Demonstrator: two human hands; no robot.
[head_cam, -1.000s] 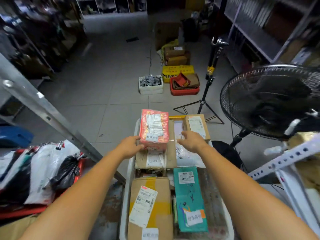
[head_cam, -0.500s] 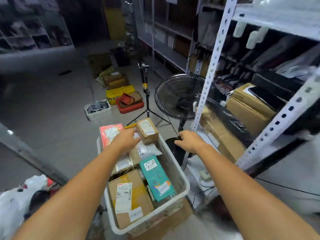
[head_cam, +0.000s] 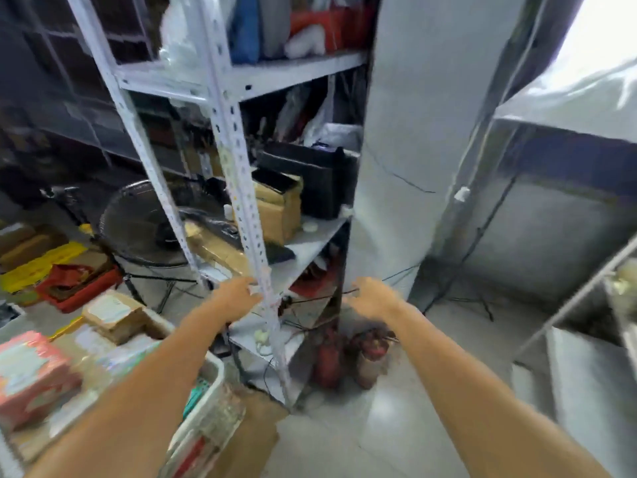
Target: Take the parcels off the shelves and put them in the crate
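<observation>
White plastic crate (head_cam: 215, 369) sits nearly full of parcels (head_cam: 34, 377). Left hand (head_cam: 238, 294) reaches empty, fingers loose, toward the shelves (head_cam: 310, 236), where brown boxes (head_cam: 281, 215) wait unpicked. Right hand (head_cam: 370, 298) is likewise empty and relaxed.

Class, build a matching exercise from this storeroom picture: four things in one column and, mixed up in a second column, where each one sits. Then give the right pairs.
Things
1. pink-wrapped parcel
2. brown cardboard box
3. red fire extinguishers
4. black round fan

Places
A. on the floor at the foot of the white metal shelving
B. on a middle shelf
C. inside the white plastic crate
D. seen behind the shelving's left post

Pairs: 1-C, 2-B, 3-A, 4-D
</observation>
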